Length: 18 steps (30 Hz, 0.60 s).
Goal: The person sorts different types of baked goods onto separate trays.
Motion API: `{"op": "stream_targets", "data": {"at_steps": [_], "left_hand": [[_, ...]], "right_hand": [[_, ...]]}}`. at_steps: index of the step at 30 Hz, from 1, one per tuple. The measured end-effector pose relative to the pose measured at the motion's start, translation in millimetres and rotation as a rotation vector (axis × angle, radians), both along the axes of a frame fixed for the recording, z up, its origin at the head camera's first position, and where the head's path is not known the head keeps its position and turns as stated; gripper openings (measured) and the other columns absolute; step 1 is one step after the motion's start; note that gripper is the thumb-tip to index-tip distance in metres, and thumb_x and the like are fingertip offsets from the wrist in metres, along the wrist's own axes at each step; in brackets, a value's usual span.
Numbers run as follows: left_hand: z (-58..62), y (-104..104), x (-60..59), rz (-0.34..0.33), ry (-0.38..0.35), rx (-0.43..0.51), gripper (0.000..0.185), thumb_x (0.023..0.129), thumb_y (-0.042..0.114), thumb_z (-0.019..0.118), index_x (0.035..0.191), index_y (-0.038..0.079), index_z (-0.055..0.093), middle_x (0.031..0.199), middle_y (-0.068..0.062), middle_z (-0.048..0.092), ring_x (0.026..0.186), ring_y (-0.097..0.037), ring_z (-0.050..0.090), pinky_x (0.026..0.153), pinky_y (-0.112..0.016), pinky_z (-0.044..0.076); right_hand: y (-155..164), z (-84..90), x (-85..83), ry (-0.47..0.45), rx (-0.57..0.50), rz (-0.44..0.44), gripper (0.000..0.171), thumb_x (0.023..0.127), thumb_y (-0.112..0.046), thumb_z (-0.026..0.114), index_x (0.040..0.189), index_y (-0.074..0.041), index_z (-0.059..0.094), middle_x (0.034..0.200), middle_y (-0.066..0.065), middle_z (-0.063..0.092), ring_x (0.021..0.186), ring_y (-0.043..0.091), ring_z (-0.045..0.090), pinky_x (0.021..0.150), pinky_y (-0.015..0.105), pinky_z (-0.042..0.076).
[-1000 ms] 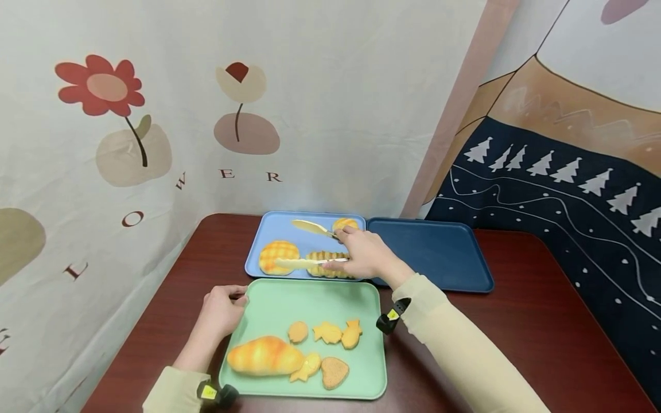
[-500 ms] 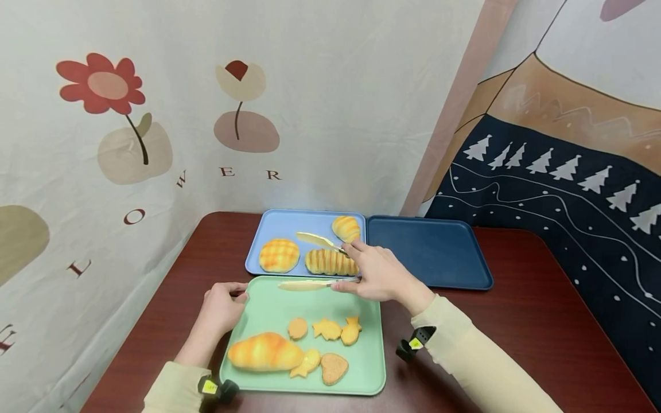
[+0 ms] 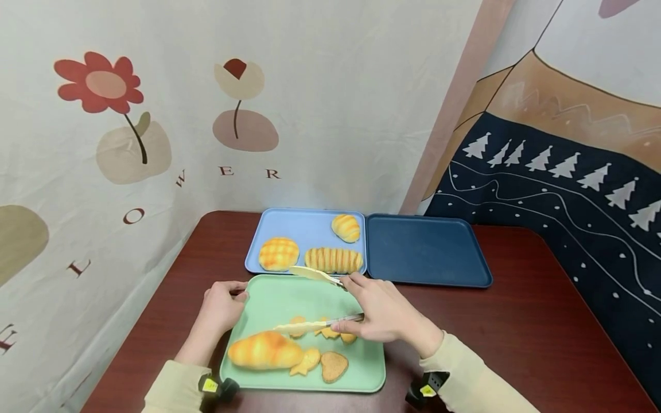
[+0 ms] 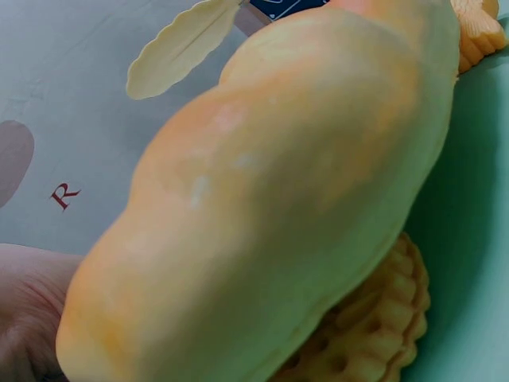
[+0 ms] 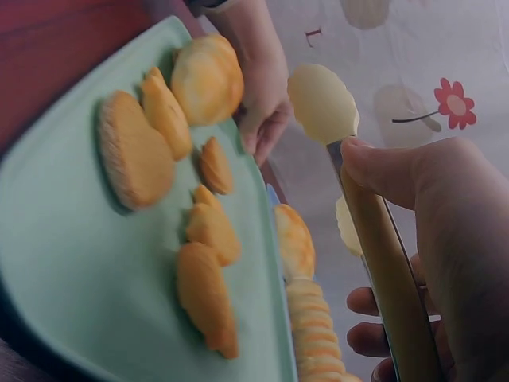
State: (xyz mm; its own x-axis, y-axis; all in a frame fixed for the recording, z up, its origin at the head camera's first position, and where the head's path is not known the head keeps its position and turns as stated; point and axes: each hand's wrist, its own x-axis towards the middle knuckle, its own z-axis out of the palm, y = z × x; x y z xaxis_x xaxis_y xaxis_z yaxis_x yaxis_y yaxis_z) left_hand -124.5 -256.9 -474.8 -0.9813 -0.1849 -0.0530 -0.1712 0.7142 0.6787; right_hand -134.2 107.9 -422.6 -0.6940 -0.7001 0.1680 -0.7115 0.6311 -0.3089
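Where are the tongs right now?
In the head view the tongs are in the right hand, spread open over the green tray, the lower arm just above the long bread roll.

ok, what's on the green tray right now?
On the green tray: one long bread roll, a heart-shaped cookie and several small cookies. The tongs and right hand cover some, so no exact count.

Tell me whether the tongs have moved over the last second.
Yes. The tongs, held in the right hand, have come toward the person, from over the light blue tray to over the green tray.
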Motion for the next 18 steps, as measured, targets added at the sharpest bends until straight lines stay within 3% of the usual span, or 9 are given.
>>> {"op": "stream_targets", "data": {"at_steps": [18], "left_hand": [[-2.0, 0, -1.0, 0.006, -0.003, 0.009, 0.03, 0.101, 0.006, 0.066, 0.128, -0.006, 0.073, 0.115, -0.022, 0.075, 0.107, -0.04, 0.067, 0.084, -0.05, 0.056]], "right_hand": [[-8, -7.8, 26.4, 0.014, 0.02, 0.084, 0.085, 0.096, -0.073, 0.058, 0.145, -0.004, 0.061, 0.133, 0.003, 0.064, 0.095, 0.016, 0.069, 0.078, 0.038, 0.058]]}}
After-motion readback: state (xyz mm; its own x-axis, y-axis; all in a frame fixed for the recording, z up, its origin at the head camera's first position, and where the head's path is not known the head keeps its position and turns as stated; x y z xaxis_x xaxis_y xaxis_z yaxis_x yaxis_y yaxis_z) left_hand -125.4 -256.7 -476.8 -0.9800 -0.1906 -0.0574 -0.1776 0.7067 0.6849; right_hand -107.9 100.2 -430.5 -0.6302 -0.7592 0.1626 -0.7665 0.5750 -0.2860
